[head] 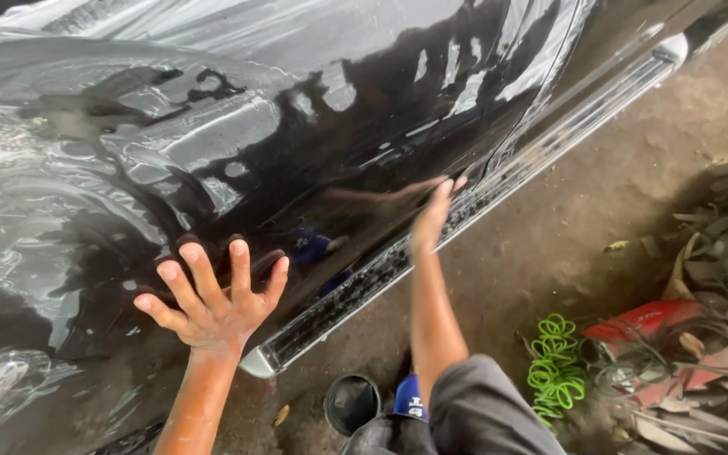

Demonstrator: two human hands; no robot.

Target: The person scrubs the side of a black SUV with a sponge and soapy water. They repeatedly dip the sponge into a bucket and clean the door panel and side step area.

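pressing flat against the glossy black car panel (313,160), the left hand (212,307) had its grip spread wide, fingers fanned and holding nothing. the right hand (431,221) lay edge-on to the same panel, up and to the right of the left grip, fingers straight and pressed together, its fingertips touching the paint just above the metal running board (465,211). the panel, directly under both grips, looked wet or filmed, with streaks and wrinkled sheen above and to the left of the left grip. judging from that, the stretch under the hands seemed smoother than the part further left, where ripples remained, so the smoothing looked partly done. whether the sheen was water or a film could not be told. below the right grip a dark round bucket (352,403) sat on the dirt floor, a coiled green hose (556,364) beside it. the car's ends were cut off, and the clutter at right was hard to make out.
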